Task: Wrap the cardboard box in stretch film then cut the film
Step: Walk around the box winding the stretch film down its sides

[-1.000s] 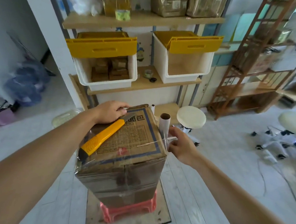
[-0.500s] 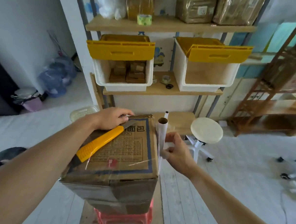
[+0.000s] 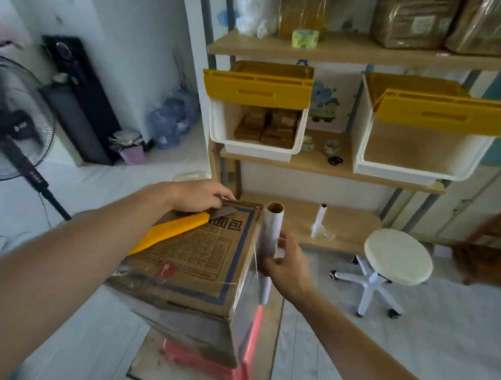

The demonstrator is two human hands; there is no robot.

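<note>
We stand in a storeroom with a pale floor. Ahead, the wooden shelving (image 3: 333,169) carries two white bins (image 3: 255,150) with yellow lids. A standing fan (image 3: 11,119) is at the left and a round white stool (image 3: 398,256) at the right. The cardboard box (image 3: 197,260) sits on a pink stool (image 3: 246,355), which stands on a board (image 3: 153,370) on the floor. Clear film (image 3: 242,305) covers the box's sides and top. Our left hand (image 3: 198,196) lies at the far edge of the box top. Its fingers are curled over the front end of the yellow utility knife (image 3: 169,234), pinning it to the cardboard. Our right hand (image 3: 285,266) grips the stretch film roll (image 3: 271,233), upright just beside the box's right edge.
</note>
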